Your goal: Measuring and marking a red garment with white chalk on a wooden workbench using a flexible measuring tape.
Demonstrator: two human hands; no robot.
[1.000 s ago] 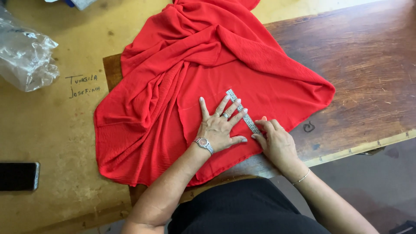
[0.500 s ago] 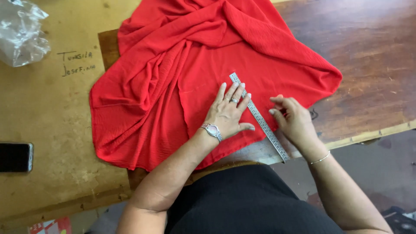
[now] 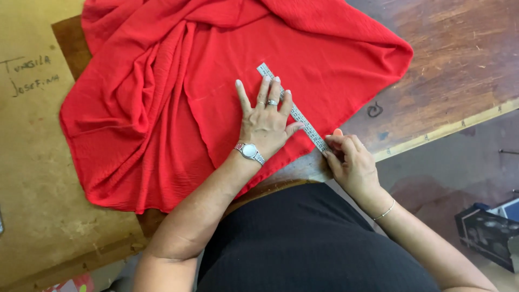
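Lying across the centre and upper half of the frame, a red cloth (image 3: 178, 92) is spread in loose folds over a wooden table (image 3: 459, 70), its lower edge reaching the table's near rim. A metal ruler (image 3: 294, 111) rests diagonally on the cloth right of centre, running from upper left to lower right.

Left hand (image 3: 265, 121): flat and open, fingers spread, palm down on the cloth at centre frame. The fingertips touch the ruler's upper portion and press it onto the fabric. It grips nothing. A wristwatch (image 3: 248, 151) sits on the wrist; rings show on two fingers.

Right hand (image 3: 351, 162): at centre right, fingers curled around the ruler's lower end, at the cloth's edge. Whether it also holds anything else cannot be told. A thin bracelet (image 3: 385, 211) circles the wrist.

Left side of frame: a lighter board (image 3: 32, 178) with handwriting at its upper part. Lower right corner: a dark box (image 3: 486, 235) on the floor.
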